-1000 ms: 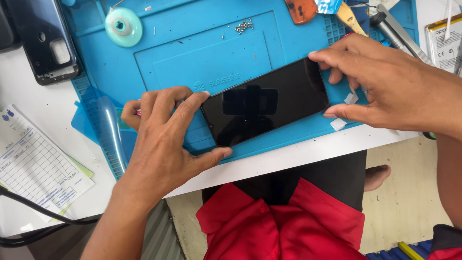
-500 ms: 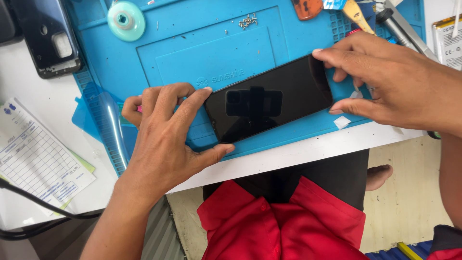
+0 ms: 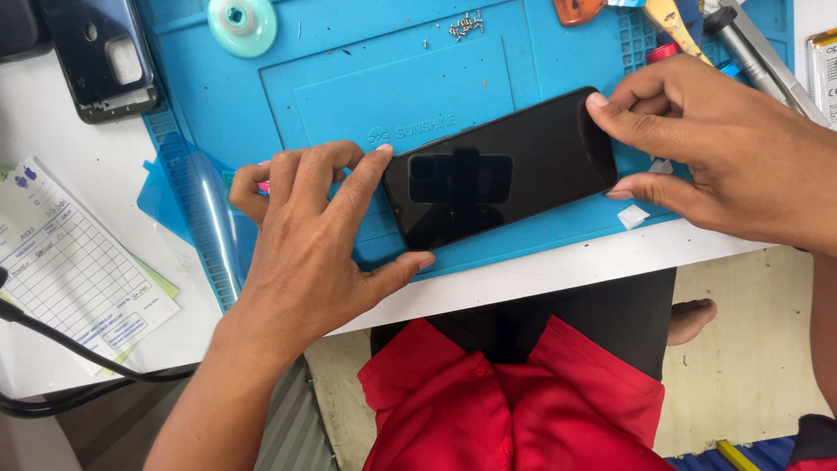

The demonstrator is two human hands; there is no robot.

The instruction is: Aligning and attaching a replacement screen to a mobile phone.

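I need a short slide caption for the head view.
Left hand and right hand grip the ends of a black phone on a blue mat.

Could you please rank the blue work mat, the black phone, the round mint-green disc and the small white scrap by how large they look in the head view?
1. blue work mat
2. black phone
3. mint-green disc
4. white scrap

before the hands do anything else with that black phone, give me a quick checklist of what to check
1. Phone lies flat on the blue mat: ok.
2. Left hand pinches the phone's near end: ok.
3. Right hand pinches its far end: ok.
4. Loose screws sit apart from the phone: ok.
5. Screen free of cracks: cannot tell, glare.
6. White scrap beside the right hand, off the screen: ok.
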